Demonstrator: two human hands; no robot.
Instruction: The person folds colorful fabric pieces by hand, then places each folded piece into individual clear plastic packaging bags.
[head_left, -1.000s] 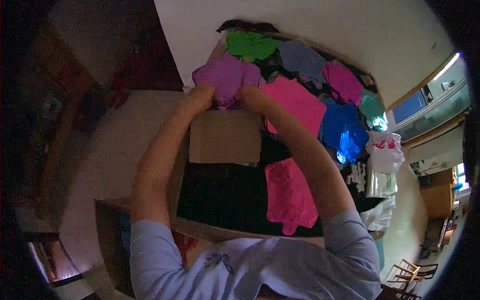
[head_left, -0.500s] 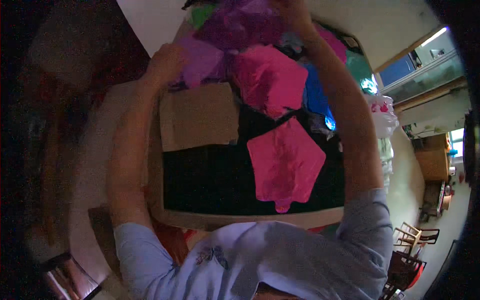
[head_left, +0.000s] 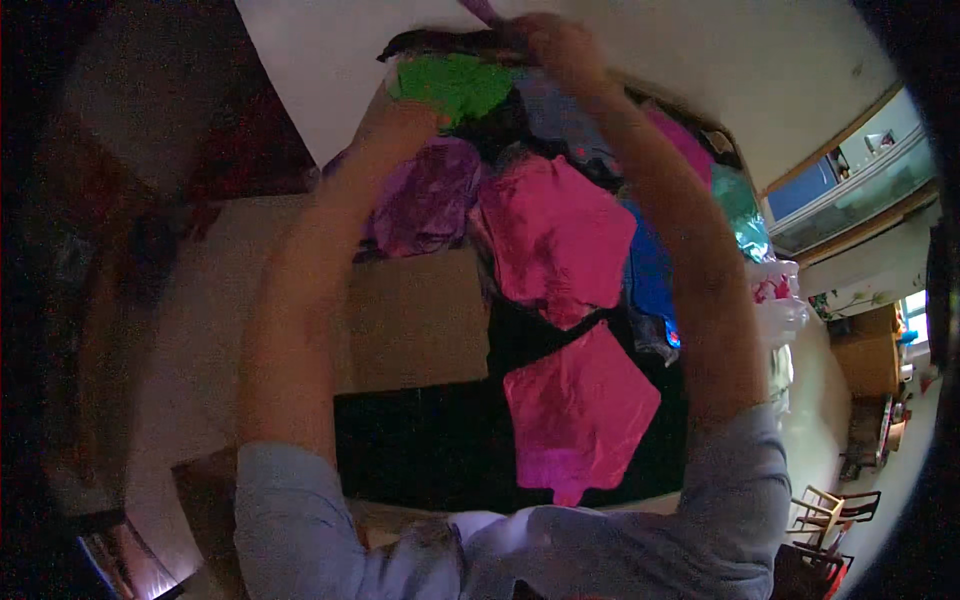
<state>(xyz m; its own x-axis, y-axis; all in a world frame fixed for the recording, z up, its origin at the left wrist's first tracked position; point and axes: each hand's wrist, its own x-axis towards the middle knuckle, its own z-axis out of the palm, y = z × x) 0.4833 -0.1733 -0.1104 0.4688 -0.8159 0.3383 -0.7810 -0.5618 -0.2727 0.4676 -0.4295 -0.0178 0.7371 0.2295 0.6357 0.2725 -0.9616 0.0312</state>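
sleeves: short, light blue-grey | forearms: bare | shirt front: possibly white

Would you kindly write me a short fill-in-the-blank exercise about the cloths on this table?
1. The left hand rests at the top of the ____ cloth.
2. Beyond that hand lies a bright ____ cloth.
3. The cloth nearest the person is ____.
4. The tan board lies to the ____ of it.

Missing words: purple; green; pink; left
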